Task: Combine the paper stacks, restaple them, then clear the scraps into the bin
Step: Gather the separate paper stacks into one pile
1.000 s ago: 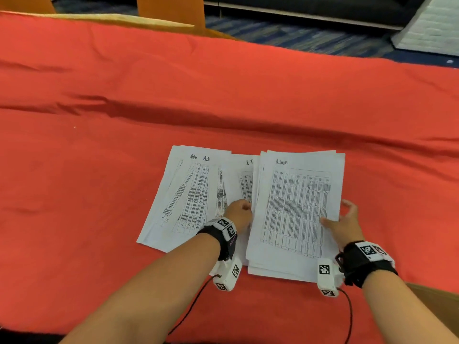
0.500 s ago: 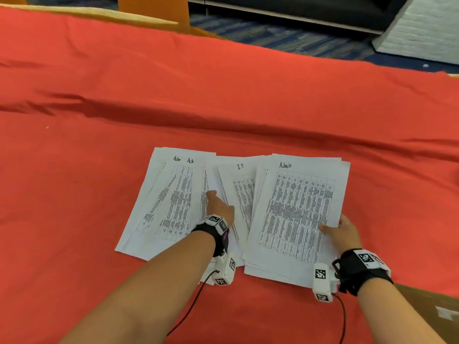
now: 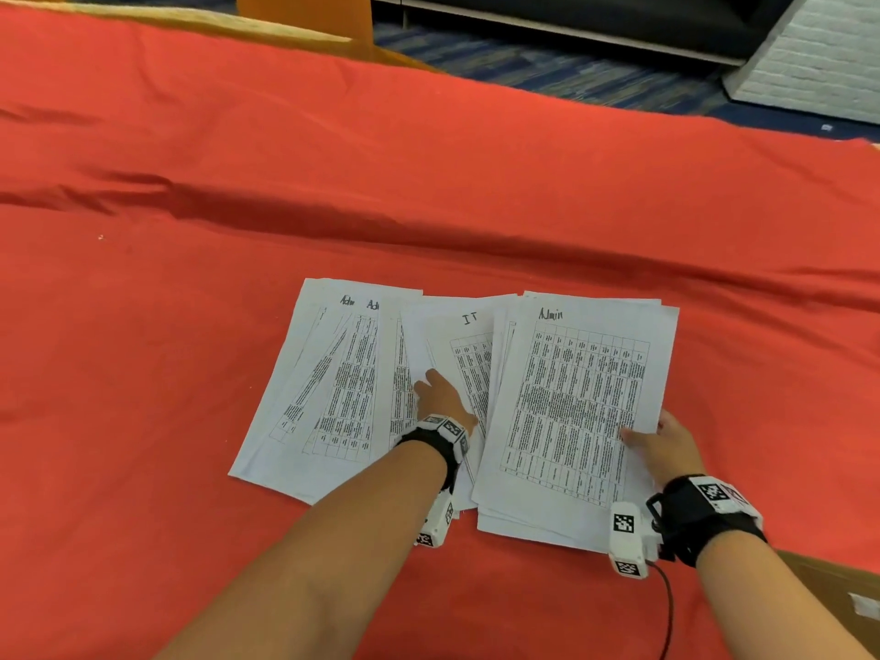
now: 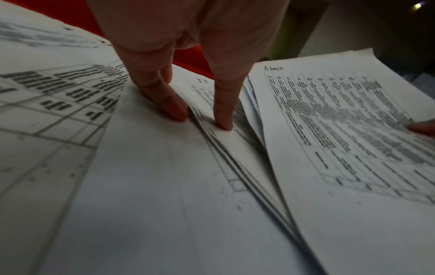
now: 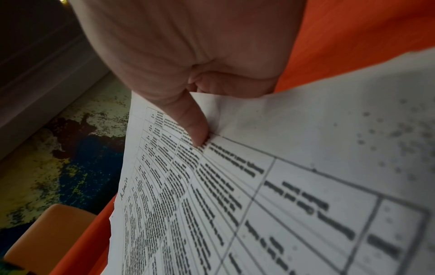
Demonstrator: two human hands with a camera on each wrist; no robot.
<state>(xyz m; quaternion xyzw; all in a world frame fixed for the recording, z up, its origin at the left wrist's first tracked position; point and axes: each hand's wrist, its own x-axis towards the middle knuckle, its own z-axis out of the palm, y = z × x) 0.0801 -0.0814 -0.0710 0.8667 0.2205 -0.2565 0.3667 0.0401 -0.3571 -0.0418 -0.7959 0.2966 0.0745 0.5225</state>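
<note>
Printed white sheets lie in three overlapping groups on the red tablecloth (image 3: 190, 326). A fanned left stack (image 3: 328, 388) is headed "Adm", the middle sheets (image 3: 469, 345) "IT", and the right stack (image 3: 581, 402) "Admin". My left hand (image 3: 428, 381) rests on the middle sheets. Its straight fingers (image 4: 174, 109) press down on the fanned edges between the left and right stacks. My right hand (image 3: 643, 433) pinches the right edge of the Admin stack (image 5: 259, 186), thumb (image 5: 195, 130) on top and fingers underneath, lifting that edge a little.
A long fold (image 3: 333, 207) runs across the cloth beyond the papers. A brown cardboard box (image 3: 838, 597) shows at the table's near right corner. An orange chair (image 3: 305, 11) stands past the far edge, over patterned carpet (image 3: 571, 73).
My left hand slid left from the Admin stack's edge onto the middle sheets, uncovering more of the IT page. My right hand went from lying spread on the stack's edge to pinching it.
</note>
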